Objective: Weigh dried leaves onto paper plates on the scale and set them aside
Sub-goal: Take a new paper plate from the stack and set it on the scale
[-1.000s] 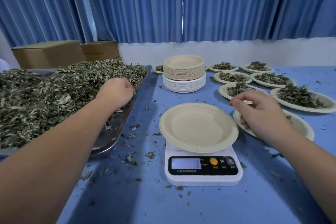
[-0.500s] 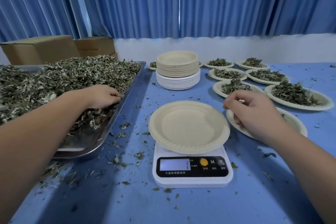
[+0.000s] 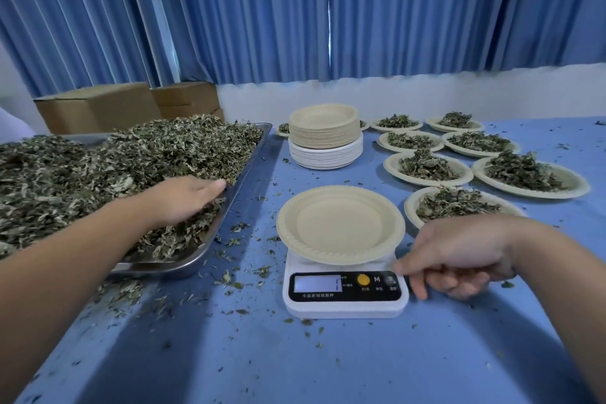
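Note:
An empty beige paper plate (image 3: 341, 223) sits on the white digital scale (image 3: 344, 305) in the middle of the blue table. My right hand (image 3: 459, 259) is at the scale's right side, its forefinger stretched to the rightmost button on the black panel. My left hand (image 3: 183, 200) lies with straight fingers on the dried leaves (image 3: 98, 170) heaped in the metal tray (image 3: 229, 207) at the left; its fingertips sink into the leaves. A stack of unused plates (image 3: 324, 134) stands behind the scale.
Several plates filled with leaves (image 3: 524, 174) cover the table's right rear; the nearest (image 3: 452, 203) is just behind my right hand. Cardboard boxes (image 3: 98, 105) stand behind the tray. Leaf crumbs litter the blue tabletop (image 3: 295, 364). Blue curtains hang at the back.
My right hand has come down from the nearest filled plate to the scale's right button. My left hand has slid nearer along the tray and flattened onto the leaves.

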